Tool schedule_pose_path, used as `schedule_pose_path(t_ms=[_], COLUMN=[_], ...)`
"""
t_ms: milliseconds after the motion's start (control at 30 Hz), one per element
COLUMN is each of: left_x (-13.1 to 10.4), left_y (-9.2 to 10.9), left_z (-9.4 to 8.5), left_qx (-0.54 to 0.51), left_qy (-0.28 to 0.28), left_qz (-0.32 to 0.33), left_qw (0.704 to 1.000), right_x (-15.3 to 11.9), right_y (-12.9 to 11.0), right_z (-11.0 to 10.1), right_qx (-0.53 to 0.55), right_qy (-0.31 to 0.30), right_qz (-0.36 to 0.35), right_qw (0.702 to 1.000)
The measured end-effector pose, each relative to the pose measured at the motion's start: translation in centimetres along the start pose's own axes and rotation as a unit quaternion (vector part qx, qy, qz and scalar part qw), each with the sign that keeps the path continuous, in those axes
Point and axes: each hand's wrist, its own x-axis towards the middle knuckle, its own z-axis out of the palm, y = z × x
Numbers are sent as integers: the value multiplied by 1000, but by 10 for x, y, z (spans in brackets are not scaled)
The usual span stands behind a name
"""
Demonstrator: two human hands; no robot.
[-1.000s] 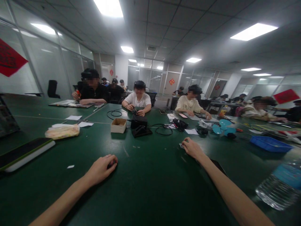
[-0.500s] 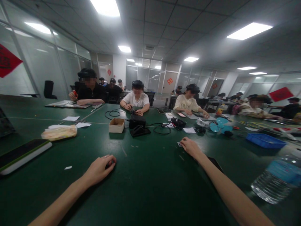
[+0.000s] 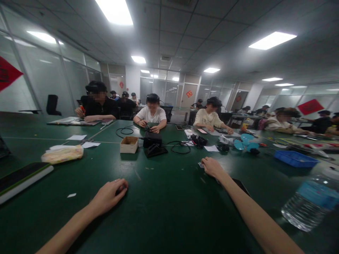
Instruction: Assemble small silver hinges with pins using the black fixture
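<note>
My left hand rests on the green table with its fingers loosely curled in toward the thumb. No object shows in it, and the fingertips are partly hidden. Farther out, my right hand is closed at the tabletop, its fingertips on a small flat pale piece with dark marks. The piece is too small to name, and my fingers cover part of it. A dark flat object lies partly behind my right forearm. To the left of my left hand is a small white scrap.
Ahead stand a small open box and a black device with cables. On the right are a water bottle, a blue tray and a blue fan. A plastic bag lies left. Several people sit across the table.
The view has tilted slightly up and turned a little right, so things sit a bit lower and farther left. Both hands keep nearly the same places on the table.
</note>
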Motion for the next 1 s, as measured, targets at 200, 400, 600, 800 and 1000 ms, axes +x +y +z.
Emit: schedule_pose_path(t_ms=[200,400,600,800,1000], left_x=[-2,-2,-1,0,3], left_y=[6,5,3,-1,-10], left_z=[-4,-4,-3,0,8], left_qx=[1,-7,-4,-9,-7], left_qy=[-4,1,-2,2,12], left_qz=[0,2,0,0,-1], left_qw=[1000,1000,1000,1000,1000], right_x=[-2,-4,-3,-4,-3], right_y=[-3,-1,5,3,4], right_z=[6,6,3,4,8], right_qx=[10,25,37,41,55], right_qy=[17,22,13,21,25], right_qz=[13,10,7,10,9], right_qw=[1000,999,999,999,998])
